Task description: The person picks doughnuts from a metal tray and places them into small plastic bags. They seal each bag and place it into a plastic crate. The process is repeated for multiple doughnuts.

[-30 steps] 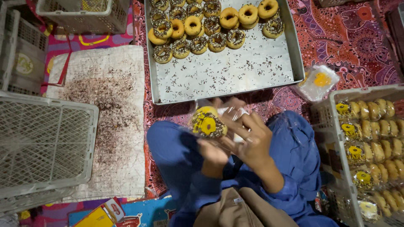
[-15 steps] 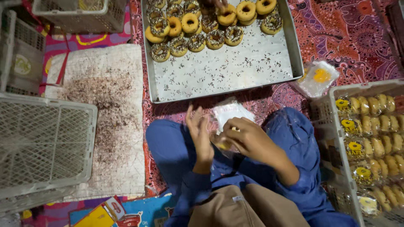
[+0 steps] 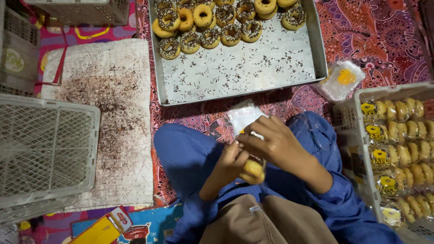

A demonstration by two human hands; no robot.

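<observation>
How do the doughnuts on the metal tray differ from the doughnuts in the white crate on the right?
The doughnuts on the metal tray lie bare and flat, holes up; the doughnuts in the white crate are wrapped in clear bags with round yellow labels and stand in rows. The tray doughnuts sit bunched at the far end of the metal tray, leaving sprinkle-strewn bare metal; the crate doughnuts fill the white crate closely. Both kinds are golden-brown rings.

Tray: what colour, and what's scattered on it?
Silver metal tray, speckled with dark sprinkles; head view.

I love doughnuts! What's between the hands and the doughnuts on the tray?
In the head view, bare tray strewn with sprinkles, then patterned cloth, separates the hands from the doughnuts.
</observation>
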